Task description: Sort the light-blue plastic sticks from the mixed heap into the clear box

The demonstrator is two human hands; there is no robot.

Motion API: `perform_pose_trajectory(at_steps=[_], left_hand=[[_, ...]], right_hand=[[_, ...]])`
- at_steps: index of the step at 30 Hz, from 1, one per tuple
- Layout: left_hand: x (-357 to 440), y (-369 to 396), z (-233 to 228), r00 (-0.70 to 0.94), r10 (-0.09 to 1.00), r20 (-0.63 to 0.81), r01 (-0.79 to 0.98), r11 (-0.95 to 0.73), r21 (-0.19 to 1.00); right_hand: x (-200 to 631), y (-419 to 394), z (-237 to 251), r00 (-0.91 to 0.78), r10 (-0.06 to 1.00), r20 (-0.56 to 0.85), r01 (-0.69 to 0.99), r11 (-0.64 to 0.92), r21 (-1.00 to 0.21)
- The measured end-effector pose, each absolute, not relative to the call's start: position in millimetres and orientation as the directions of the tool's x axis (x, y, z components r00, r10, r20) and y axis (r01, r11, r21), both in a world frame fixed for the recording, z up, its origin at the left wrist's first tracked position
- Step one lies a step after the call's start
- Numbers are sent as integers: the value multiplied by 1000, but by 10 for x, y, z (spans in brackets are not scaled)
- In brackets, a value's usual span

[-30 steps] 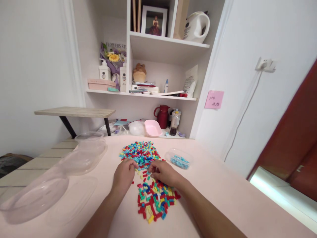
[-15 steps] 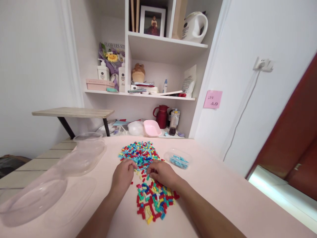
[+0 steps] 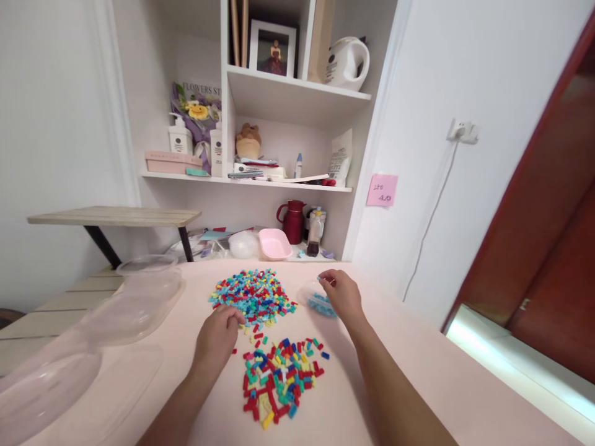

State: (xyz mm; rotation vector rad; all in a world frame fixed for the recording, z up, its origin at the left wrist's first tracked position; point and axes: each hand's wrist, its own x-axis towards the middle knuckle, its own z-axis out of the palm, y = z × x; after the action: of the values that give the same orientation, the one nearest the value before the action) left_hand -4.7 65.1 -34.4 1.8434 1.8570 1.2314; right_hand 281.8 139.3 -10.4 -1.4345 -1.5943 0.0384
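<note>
Left hand: the left hand [image 3: 217,334] lay palm down on the pink tabletop [image 3: 418,371], forearm running in from the lower edge, fingers curled at the near edge of the far pile of bricks [image 3: 251,292]; whether they gripped a brick could not be told.
Right hand: the right hand [image 3: 343,295] was stretched forward and to the right, poised over the small clear tub [image 3: 316,298], fingertips pinched together; something small and blue appeared to sit between them, too small to confirm.
Small clear tub: stood on the tabletop just right of the far pile; it held light blue bricks only.
Far pile: mixed blue, red, yellow and green bricks, loose on the tabletop.
Near pile: a second mixed heap, the near pile of bricks [image 3: 280,375], lay between the two forearms, apart from both hands.
Large clear containers: the large clear containers [image 3: 134,303] stood at the left of the tabletop, nothing visible inside.
</note>
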Motion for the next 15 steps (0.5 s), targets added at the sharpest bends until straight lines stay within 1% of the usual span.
perform_pose_trajectory(at_steps=[2, 3, 6, 8, 11, 15], left_hand=[[-45, 656, -340, -169, 910, 379, 701, -159, 695], [-43, 658, -339, -170, 909, 380, 701, -159, 695], [-36, 657, -339, -166, 912, 375, 700, -159, 696], [-32, 652, -343, -160, 916, 368, 701, -157, 696], [-26, 648, -352, -152, 923, 355, 705, -151, 693], [-16, 657, -369, -144, 933, 330, 713, -134, 689]], right_hand=[[2847, 1406, -140, 182, 794, 580, 770, 251, -586], [2843, 1408, -154, 191, 793, 579, 768, 246, -591], [2770, 1406, -170, 150, 784, 603, 726, 326, -605], [2684, 1390, -168, 59, 800, 597, 666, 414, -620], [2522, 1329, -169, -143, 837, 528, 585, 502, -637], [2303, 1190, -190, -401, 819, 411, 566, 574, -591]])
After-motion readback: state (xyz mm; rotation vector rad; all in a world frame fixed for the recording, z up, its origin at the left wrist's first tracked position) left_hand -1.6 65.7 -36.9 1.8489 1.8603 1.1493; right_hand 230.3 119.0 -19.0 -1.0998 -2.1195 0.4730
